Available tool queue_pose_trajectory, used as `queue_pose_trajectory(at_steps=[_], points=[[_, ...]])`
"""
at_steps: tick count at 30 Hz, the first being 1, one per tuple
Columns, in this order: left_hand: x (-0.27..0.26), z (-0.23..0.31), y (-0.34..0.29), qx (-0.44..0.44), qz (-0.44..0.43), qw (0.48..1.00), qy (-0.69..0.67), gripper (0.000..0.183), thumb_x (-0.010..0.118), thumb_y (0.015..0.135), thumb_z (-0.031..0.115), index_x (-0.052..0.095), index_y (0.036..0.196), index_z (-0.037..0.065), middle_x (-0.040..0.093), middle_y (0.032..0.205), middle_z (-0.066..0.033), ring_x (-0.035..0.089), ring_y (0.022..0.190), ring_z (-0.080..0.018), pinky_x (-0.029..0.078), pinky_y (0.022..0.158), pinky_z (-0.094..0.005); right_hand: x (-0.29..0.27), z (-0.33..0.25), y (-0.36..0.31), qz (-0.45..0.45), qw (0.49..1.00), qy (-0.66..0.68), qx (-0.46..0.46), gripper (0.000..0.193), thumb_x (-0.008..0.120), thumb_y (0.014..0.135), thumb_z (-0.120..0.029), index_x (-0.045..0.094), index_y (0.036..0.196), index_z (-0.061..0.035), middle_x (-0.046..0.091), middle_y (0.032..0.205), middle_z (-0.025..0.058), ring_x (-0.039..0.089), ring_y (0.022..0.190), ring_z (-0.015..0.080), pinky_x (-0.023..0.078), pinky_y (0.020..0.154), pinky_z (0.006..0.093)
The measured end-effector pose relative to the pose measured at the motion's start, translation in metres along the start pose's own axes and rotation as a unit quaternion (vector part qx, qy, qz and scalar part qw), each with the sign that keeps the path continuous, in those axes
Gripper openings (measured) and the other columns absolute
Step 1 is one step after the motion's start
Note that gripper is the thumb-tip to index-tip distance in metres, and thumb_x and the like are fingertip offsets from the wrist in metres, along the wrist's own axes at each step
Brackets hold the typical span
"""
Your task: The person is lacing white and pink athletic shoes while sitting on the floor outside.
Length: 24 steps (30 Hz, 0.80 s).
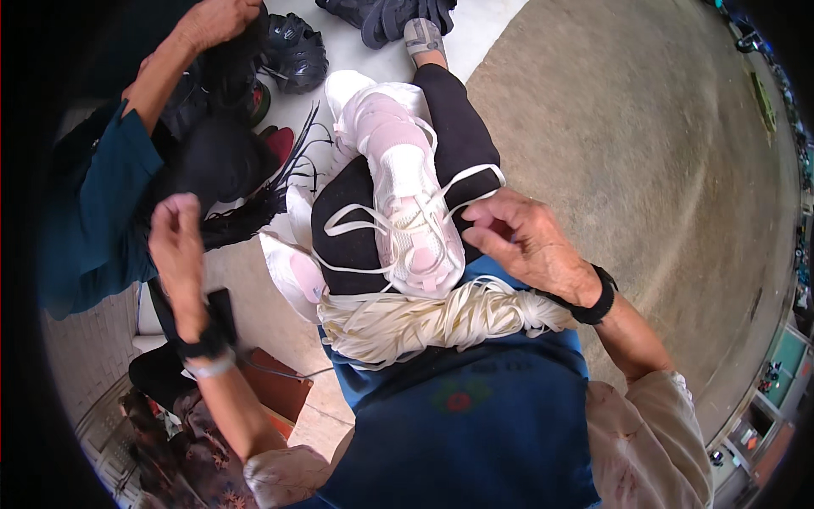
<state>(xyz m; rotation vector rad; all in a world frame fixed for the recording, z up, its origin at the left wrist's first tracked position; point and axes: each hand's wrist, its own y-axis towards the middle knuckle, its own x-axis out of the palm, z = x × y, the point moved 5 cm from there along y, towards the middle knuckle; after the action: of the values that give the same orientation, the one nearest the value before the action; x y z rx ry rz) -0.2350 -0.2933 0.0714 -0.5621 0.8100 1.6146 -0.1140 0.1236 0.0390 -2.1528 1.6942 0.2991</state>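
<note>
A white and pale pink sneaker [411, 178] lies across my lap, its heel towards me. Its white lace [360, 222] stands out in loose loops on both sides. My right hand [534, 242] hovers beside the shoe's right edge, near the right-hand lace loop. Its thumb and forefinger are apart, and I see no lace between them. My left hand [178, 250] is raised well left of the shoe, a little blurred, fingers apart and nothing visible in them. A thick bundle of cream laces [441, 322] rests on my lap against the blue apron [462, 424].
More white and pink shoes [297, 276] sit left of my lap. Another person's arm [165, 72] in a teal sleeve reaches in at upper left, beside black shoes [292, 55]. Dark loose laces [305, 153] hang near them. Concrete floor [610, 110] stretches to the right.
</note>
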Motion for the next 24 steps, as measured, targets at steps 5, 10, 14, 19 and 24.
queue_pose_trajectory(at_steps=[5,10,14,19,24], points=[[0.085,0.092,-0.119,-0.021,-0.158,0.970,-0.182,0.014,0.069,0.086,0.005,0.060,0.096,0.002,0.061,0.086,-0.0033,0.058,0.073,-0.0092,0.048,0.068,-0.0247,0.030,-0.008,-0.007,0.015,0.993,-0.102,-0.061,0.048,0.077,0.078,-0.020,0.052,0.113,0.0026,0.059,0.094,0.0174,0.062,0.071,0.0286,0.052,0.062,0.0372],[0.121,0.120,-0.144,-0.048,-0.247,0.961,-0.115,0.028,0.072,0.082,0.007,0.057,0.104,0.000,0.060,0.099,-0.0139,0.063,0.064,-0.0202,0.050,0.058,-0.0303,0.038,-0.016,-0.010,0.018,0.980,-0.177,-0.085,0.052,0.076,0.077,-0.018,0.049,0.119,-0.0013,0.054,0.096,0.0161,0.062,0.074,0.0306,0.052,0.062,0.0372],[0.127,0.131,-0.144,0.017,-0.285,0.956,-0.072,0.023,0.071,0.083,0.009,0.055,0.097,0.000,0.061,0.090,-0.0153,0.062,0.062,-0.0259,0.049,0.057,-0.0364,0.036,-0.018,-0.014,0.005,0.979,-0.182,-0.096,0.047,0.074,0.076,-0.013,0.050,0.114,0.0011,0.053,0.101,0.0171,0.063,0.078,0.0354,0.054,0.066,0.0402],[0.124,0.138,-0.163,0.064,-0.317,0.945,-0.044,0.008,0.060,0.090,0.009,0.053,0.092,0.005,0.061,0.079,-0.0118,0.063,0.067,-0.0324,0.048,0.060,-0.0408,0.049,-0.021,-0.013,-0.007,0.965,-0.185,-0.185,0.039,0.073,0.077,-0.009,0.059,0.113,-0.0025,0.052,0.093,0.0111,0.063,0.075,0.0281,0.053,0.062,0.0362],[0.122,0.138,-0.179,0.042,-0.379,0.922,-0.074,0.013,0.056,0.093,0.014,0.053,0.084,0.005,0.059,0.074,-0.0177,0.061,0.075,-0.0382,0.045,0.065,-0.0448,0.053,-0.027,-0.012,-0.016,0.963,-0.181,-0.199,0.028,0.069,0.075,-0.005,0.059,0.101,0.0012,0.052,0.092,0.0134,0.062,0.078,0.0304,0.054,0.064,0.0378]])
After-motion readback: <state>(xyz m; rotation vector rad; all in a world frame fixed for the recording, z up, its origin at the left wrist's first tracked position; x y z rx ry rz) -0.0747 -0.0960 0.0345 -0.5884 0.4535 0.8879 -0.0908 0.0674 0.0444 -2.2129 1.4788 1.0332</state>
